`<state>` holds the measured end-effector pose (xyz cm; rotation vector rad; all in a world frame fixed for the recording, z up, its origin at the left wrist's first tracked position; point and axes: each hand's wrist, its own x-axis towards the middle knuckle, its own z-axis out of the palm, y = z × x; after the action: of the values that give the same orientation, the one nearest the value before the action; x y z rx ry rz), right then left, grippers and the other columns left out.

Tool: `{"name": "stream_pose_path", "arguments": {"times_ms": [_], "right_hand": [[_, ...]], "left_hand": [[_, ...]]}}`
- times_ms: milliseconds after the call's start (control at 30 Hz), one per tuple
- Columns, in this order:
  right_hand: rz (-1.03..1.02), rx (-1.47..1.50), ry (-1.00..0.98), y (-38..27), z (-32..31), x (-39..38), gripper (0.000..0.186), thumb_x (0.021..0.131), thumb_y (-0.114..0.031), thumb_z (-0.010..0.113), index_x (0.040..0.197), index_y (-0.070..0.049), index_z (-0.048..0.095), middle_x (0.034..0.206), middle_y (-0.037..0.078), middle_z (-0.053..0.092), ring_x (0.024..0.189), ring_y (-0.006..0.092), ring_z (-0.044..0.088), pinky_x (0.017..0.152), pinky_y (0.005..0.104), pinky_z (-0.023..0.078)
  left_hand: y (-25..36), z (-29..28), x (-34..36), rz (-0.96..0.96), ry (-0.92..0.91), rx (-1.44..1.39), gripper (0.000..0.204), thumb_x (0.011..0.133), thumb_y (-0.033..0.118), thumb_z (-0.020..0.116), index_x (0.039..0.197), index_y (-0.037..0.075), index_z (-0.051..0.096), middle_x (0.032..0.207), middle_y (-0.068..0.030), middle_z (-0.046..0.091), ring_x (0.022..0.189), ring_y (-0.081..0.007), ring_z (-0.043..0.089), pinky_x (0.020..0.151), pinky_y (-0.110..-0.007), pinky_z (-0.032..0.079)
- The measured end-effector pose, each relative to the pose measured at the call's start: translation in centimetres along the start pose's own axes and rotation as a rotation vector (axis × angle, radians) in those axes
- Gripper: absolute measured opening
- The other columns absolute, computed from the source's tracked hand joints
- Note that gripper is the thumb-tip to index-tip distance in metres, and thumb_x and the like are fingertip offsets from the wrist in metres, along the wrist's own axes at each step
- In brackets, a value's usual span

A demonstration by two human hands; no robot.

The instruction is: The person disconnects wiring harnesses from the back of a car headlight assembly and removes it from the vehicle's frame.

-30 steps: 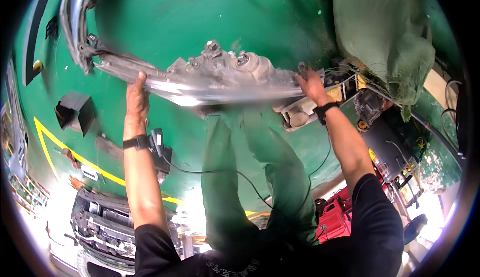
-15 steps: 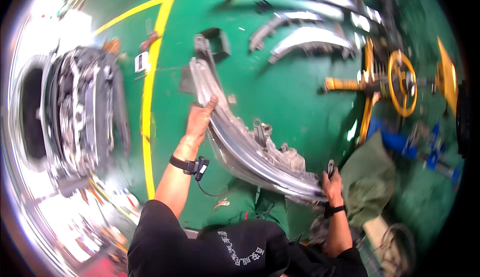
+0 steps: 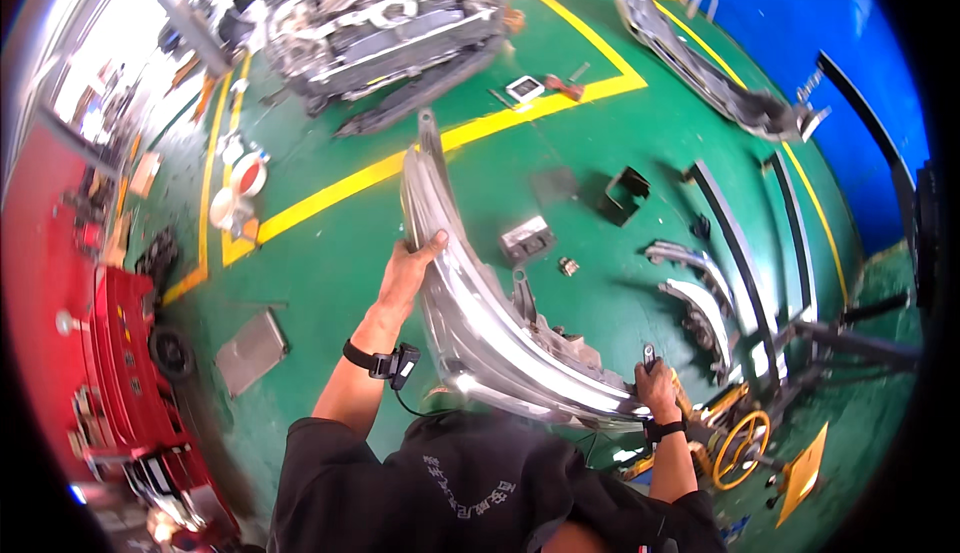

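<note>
the step in hand looks to be holding a long, curved headlamp [image 3: 490, 323] up off the green floor [image 3: 330, 303], with one hand toward each end and the body of it slanting across in front of the person. the left hand [image 3: 406, 273] has its grip closed on the outer side of the upper part, thumb laid over the edge of the clear lens; its other fingers are tucked underneath, mostly out of sight. the right hand [image 3: 657, 393] has its grip closed around the lower right end, just beside a small upright tab there. a narrow mounting arm [image 3: 427, 133] sticks out past the upper end, toward the yellow line [image 3: 330, 200] and the stripped car front [image 3: 400, 33]. as a judgement, any next move calls for both hands working together, keeping the lens from scraping and the mounting arm from knocking against anything. on the floor beyond the headlamp lie a grey box [image 3: 527, 240], a black open duct [image 3: 625, 196] and curved trim pieces [image 3: 690, 303]; a blue wall [image 3: 830, 53] rises at the floor's far right edge. as for writing, pale characters run in a bent line across the black shirt [image 3: 440, 463]; no brand or label can be made out on the headlamp, and any marking on the grey box is too small to read.
</note>
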<state>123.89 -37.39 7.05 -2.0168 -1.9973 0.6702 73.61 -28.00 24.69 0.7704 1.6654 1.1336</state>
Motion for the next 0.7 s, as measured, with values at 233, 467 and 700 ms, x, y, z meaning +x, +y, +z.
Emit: {"name": "stream_pose_path", "arguments": {"times_ms": [233, 467, 700], "right_hand": [[-0.038, -0.020, -0.125, -17.7, -0.5, 5.2, 0.044, 0.090, -0.036, 0.060, 0.095, 0.008, 0.055, 0.088, 0.036, 0.063, 0.090, 0.0538, 0.060, 0.081, 0.0549, 0.048], [-0.034, -0.081, -0.219, -31.6, 3.1, 5.0, 0.044, 0.089, -0.036, 0.061, 0.098, 0.008, 0.057, 0.089, 0.034, 0.065, 0.092, 0.0504, 0.062, 0.083, 0.0533, 0.049], [-0.102, -0.158, -0.343, -40.9, 7.5, 6.2, 0.061, 0.087, -0.049, 0.064, 0.105, 0.009, 0.060, 0.095, 0.034, 0.065, 0.097, 0.0479, 0.063, 0.087, 0.0511, 0.049]], "left_hand": [[-3.5, -18.4, -1.4, -0.085, 0.218, -0.241, 0.099, 0.079, 0.060, 0.075, 0.132, -0.017, 0.041, 0.124, -0.0267, 0.055, 0.115, -0.0326, 0.057, 0.100, -0.040, 0.044], [-8.6, -32.6, -0.1, -0.139, 0.252, -0.369, 0.100, 0.081, 0.060, 0.072, 0.133, -0.019, 0.038, 0.127, -0.0292, 0.054, 0.115, -0.0351, 0.058, 0.100, -0.042, 0.045], [-11.4, -43.3, 3.3, -0.136, 0.285, -0.404, 0.105, 0.082, 0.063, 0.070, 0.138, -0.018, 0.035, 0.131, -0.0297, 0.052, 0.120, -0.0372, 0.055, 0.104, -0.043, 0.043]]}}
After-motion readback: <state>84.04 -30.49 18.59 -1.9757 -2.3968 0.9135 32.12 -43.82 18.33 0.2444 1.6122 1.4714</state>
